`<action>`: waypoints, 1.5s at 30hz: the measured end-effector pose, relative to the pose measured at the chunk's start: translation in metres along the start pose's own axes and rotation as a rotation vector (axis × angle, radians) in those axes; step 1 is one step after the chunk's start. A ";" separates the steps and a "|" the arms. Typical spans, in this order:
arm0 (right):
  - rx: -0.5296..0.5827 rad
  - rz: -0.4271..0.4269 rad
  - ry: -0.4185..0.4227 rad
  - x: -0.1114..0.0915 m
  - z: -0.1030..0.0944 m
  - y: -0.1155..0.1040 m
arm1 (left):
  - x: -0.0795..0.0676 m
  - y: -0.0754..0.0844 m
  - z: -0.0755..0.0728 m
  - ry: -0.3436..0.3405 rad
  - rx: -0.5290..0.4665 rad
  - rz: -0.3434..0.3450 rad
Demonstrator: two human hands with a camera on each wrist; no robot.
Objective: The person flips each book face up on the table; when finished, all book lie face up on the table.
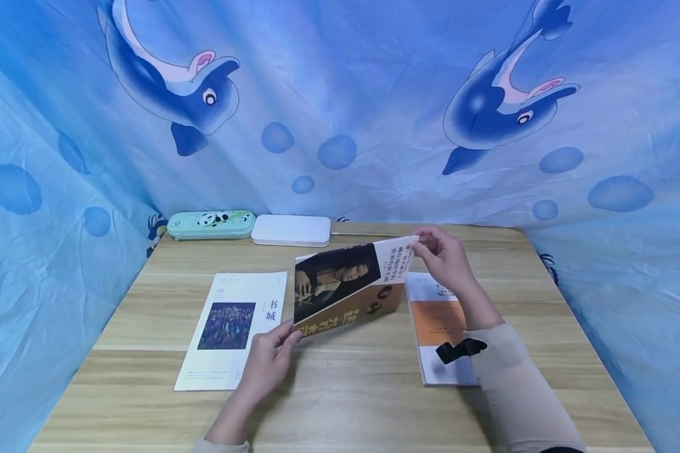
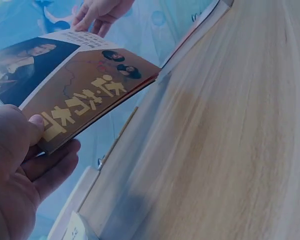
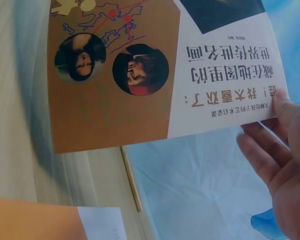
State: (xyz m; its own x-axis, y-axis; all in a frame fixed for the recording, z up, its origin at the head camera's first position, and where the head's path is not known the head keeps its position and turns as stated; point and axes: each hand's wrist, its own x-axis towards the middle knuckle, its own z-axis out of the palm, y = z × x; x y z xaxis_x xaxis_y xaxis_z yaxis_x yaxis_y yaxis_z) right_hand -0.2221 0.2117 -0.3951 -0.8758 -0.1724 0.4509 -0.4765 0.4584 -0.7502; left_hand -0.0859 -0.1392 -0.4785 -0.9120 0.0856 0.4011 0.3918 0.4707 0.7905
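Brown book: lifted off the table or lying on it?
Lifted: the left hand and right hand hold the brown book at opposite ends, cover slanted; the left wrist view shows blue cloth below it.

Study booth, home or studio unclear. Enclosure: blue dolphin-print sheeting (image 1: 391,82), nine, twelve and three o'clock. Contents: wood-grain surface (image 1: 345,409); panda-print case (image 1: 211,224), eleven o'clock; magazine (image 1: 226,327), nine; orange-banded book (image 1: 436,324), three.

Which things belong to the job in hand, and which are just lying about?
In the job:
- art book, gripped at opposite ends
- left hand
- right hand

Lying about:
- white magazine
- orange-banded book
- panda pencil case
- white case
- thin rod
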 end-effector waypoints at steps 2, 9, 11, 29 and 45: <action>0.045 0.035 -0.007 0.002 0.001 -0.002 | -0.001 0.001 0.000 -0.007 -0.010 -0.012; 0.134 0.107 0.005 0.007 0.008 -0.003 | -0.001 0.007 -0.004 -0.037 -0.073 -0.144; 0.133 0.122 0.010 0.008 0.011 -0.002 | -0.001 0.008 -0.006 -0.043 -0.105 -0.184; 0.178 0.369 -0.073 0.003 0.080 0.019 | -0.003 0.006 -0.007 0.051 -0.212 -0.420; 0.178 0.410 -0.326 -0.015 0.127 0.043 | -0.002 -0.009 -0.011 0.174 0.008 -0.476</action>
State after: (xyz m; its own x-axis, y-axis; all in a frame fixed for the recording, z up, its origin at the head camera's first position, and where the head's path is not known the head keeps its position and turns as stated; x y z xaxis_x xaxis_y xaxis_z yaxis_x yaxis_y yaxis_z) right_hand -0.2390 0.1235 -0.4954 -0.9574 -0.2849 -0.0468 -0.0729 0.3955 -0.9156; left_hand -0.0862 -0.1531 -0.4817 -0.9553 -0.2875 0.0693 -0.0636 0.4285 0.9013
